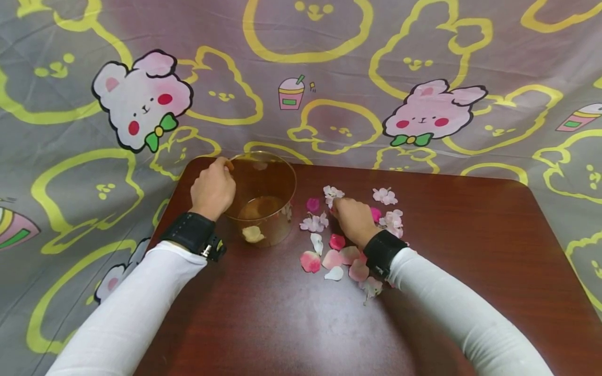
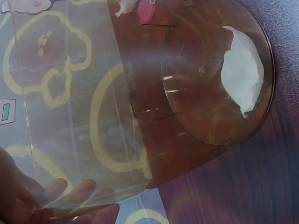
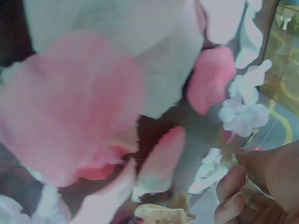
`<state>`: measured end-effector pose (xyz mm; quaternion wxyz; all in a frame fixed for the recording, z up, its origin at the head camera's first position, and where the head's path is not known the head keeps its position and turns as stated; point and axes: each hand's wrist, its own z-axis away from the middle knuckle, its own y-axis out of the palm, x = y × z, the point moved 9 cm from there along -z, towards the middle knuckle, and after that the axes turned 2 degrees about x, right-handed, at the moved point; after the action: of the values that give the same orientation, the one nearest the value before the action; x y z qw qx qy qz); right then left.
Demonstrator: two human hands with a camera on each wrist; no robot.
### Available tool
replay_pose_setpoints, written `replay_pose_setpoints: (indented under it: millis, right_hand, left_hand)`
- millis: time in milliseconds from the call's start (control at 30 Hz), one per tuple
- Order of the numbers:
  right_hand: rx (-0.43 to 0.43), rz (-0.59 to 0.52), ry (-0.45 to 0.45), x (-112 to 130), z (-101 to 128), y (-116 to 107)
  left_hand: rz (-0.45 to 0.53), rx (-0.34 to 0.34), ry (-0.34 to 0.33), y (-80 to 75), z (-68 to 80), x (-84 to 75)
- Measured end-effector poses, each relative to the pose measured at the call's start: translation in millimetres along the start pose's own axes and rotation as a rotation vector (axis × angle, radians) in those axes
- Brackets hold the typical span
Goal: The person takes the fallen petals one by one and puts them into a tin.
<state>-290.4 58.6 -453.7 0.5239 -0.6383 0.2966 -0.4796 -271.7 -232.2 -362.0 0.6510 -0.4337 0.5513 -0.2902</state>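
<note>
A clear amber-tinted cylindrical container (image 1: 261, 185) stands upright at the table's left back. My left hand (image 1: 213, 189) grips its rim on the left; the fingers (image 2: 84, 189) lie against its wall in the left wrist view. A pale petal (image 2: 243, 72) shows low in the container; whether it lies inside or outside cannot be told. My right hand (image 1: 355, 220) is among scattered petals and blossoms, pinching a small whitish blossom (image 3: 208, 172) at the fingertips. Around that hand are a pink-white petal (image 1: 310, 261), a red petal (image 1: 337, 241) and a white blossom cluster (image 1: 314, 222).
The brown wooden table (image 1: 263, 324) has rounded back corners. A grey cartoon-print cloth (image 1: 338, 78) hangs behind it and on both sides. More blossoms (image 1: 385, 196) lie at the back, right of my right hand, and a white petal (image 1: 334, 273) lies nearer the front.
</note>
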Motion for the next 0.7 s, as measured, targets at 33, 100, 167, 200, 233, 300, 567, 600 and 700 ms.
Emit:
replay_pose_setpoints:
  millis: [33,100,167,200,233,300,567,600,700]
  right_hand:
    - [-0.005,-0.005,-0.002,1.2,-0.1,-1.8]
    - [-0.016,-0.015,-0.009,4.0,0.3,-5.6]
    - [-0.019,-0.024,-0.014,7.0,0.0,-8.9]
    - [-0.021,-0.025,-0.017,8.7,-0.2,-10.7]
    - [-0.021,-0.030,-0.020,10.4,-0.6,-12.2]
    - [-0.021,-0.031,-0.024,14.1,-1.1,-15.1]
    - [-0.032,-0.054,-0.052,27.8,1.9,-25.9]
    - [-0.035,-0.060,-0.056,29.5,2.4,-27.6]
    - [-0.047,-0.084,-0.077,35.1,3.7,-33.1]
  left_hand:
    - [0.000,0.000,0.000,0.0,0.0,0.0]
    - [-0.001,0.002,0.001,0.0,0.1,-0.2]
    - [-0.003,0.003,-0.001,-0.1,0.2,0.0]
    - [-0.003,0.004,-0.002,0.0,0.0,0.2]
    - [-0.004,0.004,-0.003,0.1,-0.3,0.6]
    - [-0.005,0.005,-0.005,0.3,-0.8,1.3]
    - [0.000,0.009,-0.006,0.9,-0.8,1.9]
    - [0.001,0.009,-0.005,1.0,-0.7,1.6]
    - [0.001,0.009,-0.003,1.2,-0.7,0.9]
